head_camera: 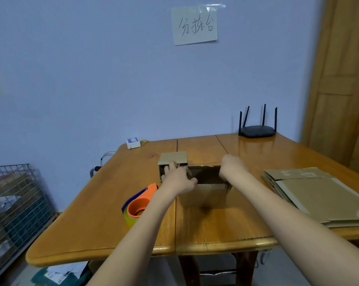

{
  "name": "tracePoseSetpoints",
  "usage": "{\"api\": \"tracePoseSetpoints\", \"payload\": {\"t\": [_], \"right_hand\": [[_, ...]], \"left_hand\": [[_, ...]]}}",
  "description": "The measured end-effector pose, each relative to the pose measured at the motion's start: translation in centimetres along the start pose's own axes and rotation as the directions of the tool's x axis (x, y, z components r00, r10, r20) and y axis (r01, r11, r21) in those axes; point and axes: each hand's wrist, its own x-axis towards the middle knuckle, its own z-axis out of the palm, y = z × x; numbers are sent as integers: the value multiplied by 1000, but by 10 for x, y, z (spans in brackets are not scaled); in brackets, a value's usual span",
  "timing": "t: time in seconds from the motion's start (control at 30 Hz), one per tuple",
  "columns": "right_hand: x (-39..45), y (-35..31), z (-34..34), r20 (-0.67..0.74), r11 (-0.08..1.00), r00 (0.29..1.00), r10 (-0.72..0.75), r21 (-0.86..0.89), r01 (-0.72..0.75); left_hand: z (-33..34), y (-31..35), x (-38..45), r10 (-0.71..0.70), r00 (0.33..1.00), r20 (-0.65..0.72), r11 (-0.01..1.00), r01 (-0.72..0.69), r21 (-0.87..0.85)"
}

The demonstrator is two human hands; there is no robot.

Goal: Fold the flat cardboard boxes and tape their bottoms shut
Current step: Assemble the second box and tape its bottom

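Where the wall meets the table [104,228], a taped note [194,25] reads 分拣台. A router [258,131] with 4 antennas stands at the far edge; near the right edge lies a stack of flat cardboard [318,193], and by the left edge a tape gun [139,203]. Bare wood shows toward the near edge. Mid-table sits an open box [205,174]: the left hand [179,180] curls over its left end, and the right hand [232,166] grips its right wall.
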Motion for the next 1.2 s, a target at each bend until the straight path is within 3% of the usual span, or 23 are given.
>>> {"api": "tracePoseSetpoints", "payload": {"t": [0.2,0.37,0.53,0.8,0.93,1.1,1.2], "right_hand": [[2,15,9,18,949,1000,13,314,-18],[-1,14,1,75,970,997,-12,244,-7],[1,4,-6,190,993,982,-11,118,-12],[7,13,-8,347,967,937,-35,248,-56],[9,7,-6,362,985,932,-12,166,-52],[12,2,-8,371,992,929,-4,120,-44],[12,3,-9,399,992,917,9,115,-60]], "left_hand": [[-3,-1,13,41,997,64,998,-38,-50],[-2,-4,27,6,995,101,993,6,-119],[-5,-1,33,-41,976,213,997,52,-48],[-6,3,42,-82,961,265,995,95,-37],[2,5,46,-107,948,300,994,95,56],[2,15,45,-139,965,222,978,169,-124],[5,1,50,-83,964,254,976,130,-173]]}}
